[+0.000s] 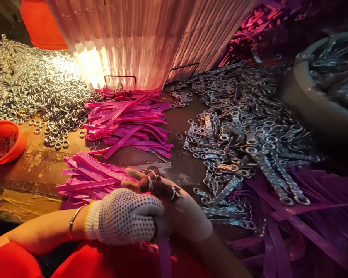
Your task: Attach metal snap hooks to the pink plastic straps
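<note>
Red clothing (84, 262) fills six o'clock, closest to us, as a worker bends over a crowded desk (43, 166). Above it, the gloved left hand (126, 216) is curled into a fist against the right hand (176, 208), whose fingers, some wrapped in dark material, point toward ten o'clock. One strap (164, 255) hangs below where the two meet; which hand grips it I cannot tell, nor how firmly the right is closed. A bracelet (72, 224) circles the left wrist.

From the hands, pink straps lie in an upper heap (127, 123) at eleven o'clock and a lower heap (89, 177) at ten. Farther out at ten are a mass of metal rings (52, 104) and an orange cup (20, 143). Metal links (229, 154) crowd two o'clock, backed by a bucket (310, 88); purple straps (321, 224) sprawl at three. Ribbed panels (127, 42) stand at twelve.
</note>
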Available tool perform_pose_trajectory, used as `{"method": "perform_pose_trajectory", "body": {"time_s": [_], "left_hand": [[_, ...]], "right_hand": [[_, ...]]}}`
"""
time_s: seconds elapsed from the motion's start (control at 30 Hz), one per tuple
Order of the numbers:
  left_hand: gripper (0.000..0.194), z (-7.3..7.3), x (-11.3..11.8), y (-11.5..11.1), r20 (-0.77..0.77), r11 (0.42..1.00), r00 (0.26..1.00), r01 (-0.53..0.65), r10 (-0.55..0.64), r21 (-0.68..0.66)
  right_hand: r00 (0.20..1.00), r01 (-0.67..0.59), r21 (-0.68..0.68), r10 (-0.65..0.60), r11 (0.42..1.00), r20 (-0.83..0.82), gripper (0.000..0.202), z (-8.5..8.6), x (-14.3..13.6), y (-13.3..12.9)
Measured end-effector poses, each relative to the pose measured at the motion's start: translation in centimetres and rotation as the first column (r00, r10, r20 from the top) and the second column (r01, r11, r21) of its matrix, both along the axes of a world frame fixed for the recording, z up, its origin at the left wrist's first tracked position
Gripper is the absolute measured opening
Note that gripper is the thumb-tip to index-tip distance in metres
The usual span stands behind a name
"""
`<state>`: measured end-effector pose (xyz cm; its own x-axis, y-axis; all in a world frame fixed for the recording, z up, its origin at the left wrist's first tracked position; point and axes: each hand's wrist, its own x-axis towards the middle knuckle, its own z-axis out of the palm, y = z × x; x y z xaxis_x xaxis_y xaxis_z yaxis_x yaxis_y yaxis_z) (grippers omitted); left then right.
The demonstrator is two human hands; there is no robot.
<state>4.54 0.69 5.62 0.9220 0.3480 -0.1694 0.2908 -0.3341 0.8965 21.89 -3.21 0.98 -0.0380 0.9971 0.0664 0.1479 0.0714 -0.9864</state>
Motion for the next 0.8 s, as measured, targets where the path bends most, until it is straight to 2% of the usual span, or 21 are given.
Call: {"method": "perform_pose_trajectory", "body": {"time_s": [0.07,0.1,0.17,0.2,0.23,0.27,0.33,0.37,0.47,0.6,0.67,0.73,0.8], "left_hand": [[0.023,-0.4,-0.8,-0.2,0.111,0.999,0.993,0.043,-0.04,-0.019],[0.025,-0.6,-1.3,-0.3,0.163,1.0,0.987,0.006,-0.001,-0.03],[0.026,-1.0,-2.2,-0.5,0.194,0.969,0.953,-0.21,0.233,-0.132],[0.026,-1.2,-2.6,-0.5,0.141,0.91,0.916,-0.338,0.377,-0.239],[0.028,-1.5,-2.9,-0.4,0.048,0.824,0.873,-0.439,0.486,-0.359],[0.03,-1.8,-3.0,-0.3,-0.054,0.727,0.841,-0.496,0.538,-0.475],[0.033,-2.4,-3.0,0.2,-0.165,0.545,0.817,-0.505,0.553,-0.669],[0.032,-2.7,-2.8,0.5,-0.167,0.482,0.81,-0.485,0.563,-0.73],[0.032,-3.5,-2.3,1.6,-0.141,0.354,0.734,-0.475,0.664,-0.806],[0.027,-3.3,-2.3,2.9,-0.121,0.235,0.663,-0.422,0.739,-0.875],[0.031,-2.8,-2.5,3.3,-0.107,0.204,0.653,-0.383,0.749,-0.901],[0.031,-2.3,-2.7,3.5,-0.094,0.194,0.66,-0.349,0.745,-0.917],[0.029,-1.9,-2.9,3.5,-0.069,0.236,0.669,-0.355,0.74,-0.905]], "right_hand": [[0.997,0.025,-0.033,-0.028,0.999,-0.077,0.033,0.5,-0.9,0.2],[0.992,0.06,-0.04,-0.064,0.997,-0.107,0.034,0.8,-1.1,0.1],[0.981,0.119,-0.046,-0.125,0.992,-0.147,0.032,1.5,-0.9,-0.2],[0.982,0.104,-0.047,-0.11,0.993,-0.151,0.03,1.9,-0.7,-0.4],[0.985,0.058,-0.059,-0.067,0.997,-0.161,0.028,2.3,-0.6,-0.7],[0.985,-0.018,-0.078,0.004,0.997,-0.172,0.028,2.7,-0.5,-0.9],[0.969,-0.206,-0.125,0.183,0.971,-0.168,0.031,3.5,-0.9,-1.2],[0.956,-0.276,-0.143,0.255,0.951,-0.148,0.032,3.8,-1.3,-1.3],[0.937,-0.349,-0.184,0.348,0.919,-0.039,0.035,3.8,-2.9,-1.6],[0.937,-0.308,-0.2,0.333,0.93,0.107,0.036,2.4,-4.4,-2.3],[0.938,-0.296,-0.165,0.319,0.941,0.134,0.032,1.9,-4.5,-2.6],[0.931,-0.323,-0.129,0.339,0.938,0.134,0.024,2.0,-4.0,-2.9],[0.936,-0.286,-0.054,0.291,0.957,0.198,0.019,2.5,-3.0,-2.8]]}}
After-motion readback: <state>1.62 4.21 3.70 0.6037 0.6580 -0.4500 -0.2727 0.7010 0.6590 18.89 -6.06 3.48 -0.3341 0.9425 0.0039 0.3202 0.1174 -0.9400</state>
